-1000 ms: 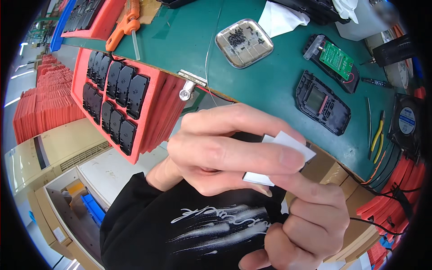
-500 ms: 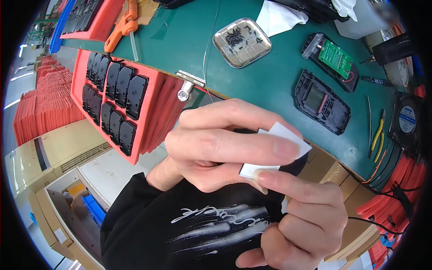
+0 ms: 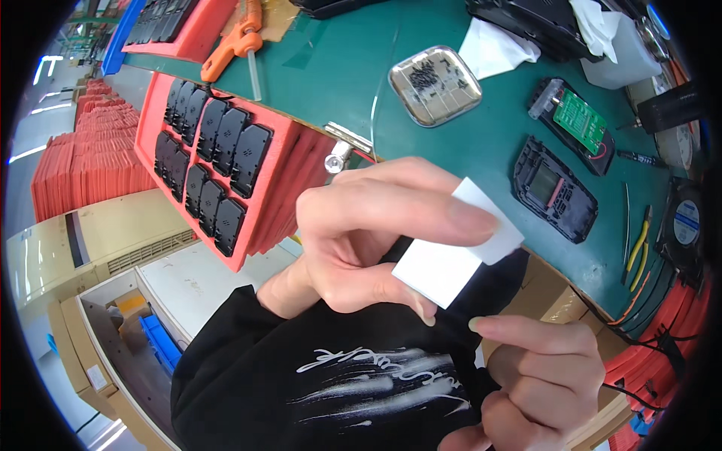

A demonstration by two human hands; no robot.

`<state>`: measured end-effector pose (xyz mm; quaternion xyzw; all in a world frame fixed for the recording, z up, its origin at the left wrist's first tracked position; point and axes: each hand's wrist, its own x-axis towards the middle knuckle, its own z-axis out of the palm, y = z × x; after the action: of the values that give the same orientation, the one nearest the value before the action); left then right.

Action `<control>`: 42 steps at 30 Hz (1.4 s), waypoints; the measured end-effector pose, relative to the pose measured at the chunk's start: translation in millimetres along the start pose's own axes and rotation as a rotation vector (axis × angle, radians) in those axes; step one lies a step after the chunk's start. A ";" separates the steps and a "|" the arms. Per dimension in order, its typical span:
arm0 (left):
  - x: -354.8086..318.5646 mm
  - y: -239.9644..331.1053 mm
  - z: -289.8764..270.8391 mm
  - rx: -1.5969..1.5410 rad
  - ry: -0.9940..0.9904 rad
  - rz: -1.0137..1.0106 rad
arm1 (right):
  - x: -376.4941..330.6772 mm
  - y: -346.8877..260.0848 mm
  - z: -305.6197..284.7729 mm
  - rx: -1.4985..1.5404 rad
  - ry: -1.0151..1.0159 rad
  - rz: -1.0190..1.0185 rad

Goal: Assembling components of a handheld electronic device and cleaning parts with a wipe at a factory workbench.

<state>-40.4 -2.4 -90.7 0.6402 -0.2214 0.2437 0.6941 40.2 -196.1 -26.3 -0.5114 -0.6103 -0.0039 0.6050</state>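
Observation:
My left hand (image 3: 361,225) is closed on two thin white square pieces, held in front of my dark shirt. The upper white piece (image 3: 502,242) lies askew under my fingertip, partly covering the lower white piece (image 3: 439,272), which rests against the thumb. Just below and to the right, my right hand (image 3: 553,368) is apart from both pieces. Its index finger reaches toward them, the other fingers curl loosely, and the thumb stands away; nothing shows in its grip. On the green bench beyond lie a black device shell (image 3: 555,188) with a small window and another with a green circuit board (image 3: 579,124).
A metal dish of small black screws (image 3: 436,86) sits on the bench. To its left are an orange glue gun (image 3: 239,46) and a red foam tray (image 3: 259,124) of black parts. Yellow-handled pliers (image 3: 639,244), a pen (image 3: 639,158) and a fan (image 3: 684,218) are at the right.
My right fingertip has drawn away from the white pieces, down and to the right. The lower piece now shows far more of its face. The whole view has shifted slightly.

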 end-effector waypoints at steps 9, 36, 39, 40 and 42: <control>3.6 7.9 -0.2 -0.135 0.007 -0.006 | 3.1 1.6 1.7 0.043 -0.018 -0.025; 9.4 5.5 -0.4 -0.152 -0.091 0.008 | 28.7 1.7 11.4 -0.289 -0.182 -0.172; 6.1 7.3 5.5 -0.124 -0.027 -0.007 | 31.7 5.2 10.1 -0.336 -0.209 -0.225; 6.0 7.5 6.2 -0.126 -0.017 -0.013 | 33.1 6.6 9.4 -0.351 -0.224 -0.257; 6.0 7.5 7.0 -0.128 0.003 -0.025 | 33.3 7.1 9.6 -0.367 -0.238 -0.289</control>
<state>-40.3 -8.6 -80.6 0.5968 -0.2276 0.2214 0.7369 46.1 -166.2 -8.6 -0.5169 -0.7331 -0.1409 0.4190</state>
